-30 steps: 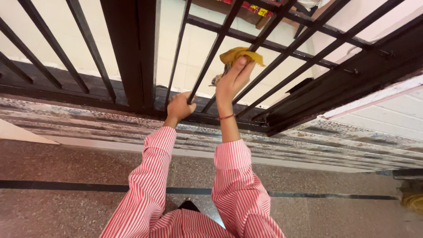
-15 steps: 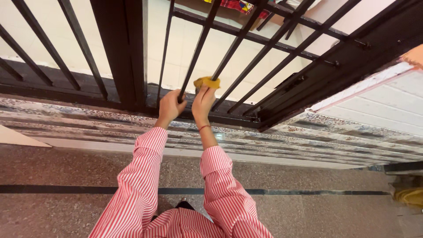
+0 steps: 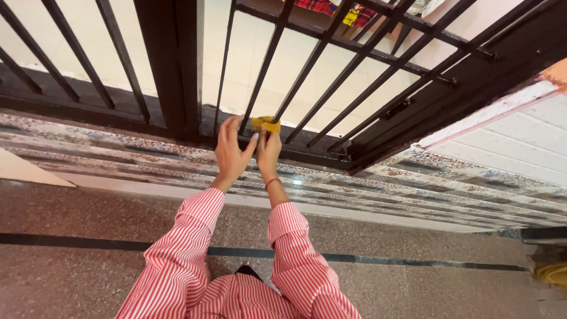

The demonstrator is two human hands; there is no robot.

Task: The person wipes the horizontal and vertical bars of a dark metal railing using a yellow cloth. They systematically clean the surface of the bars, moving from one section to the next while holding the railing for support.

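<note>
Yellow cloth (image 3: 266, 124) sits pinched in your right hand (image 3: 269, 150) against the black gate's bottom rail (image 3: 307, 155), your left hand (image 3: 231, 152) open-fingered beside it.

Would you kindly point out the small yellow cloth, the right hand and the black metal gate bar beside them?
small yellow cloth (image 3: 266, 124), head view, its bunched top.
right hand (image 3: 269, 152), head view, back of the hand.
black metal gate bar (image 3: 264, 66), head view, mid-shaft.
</note>
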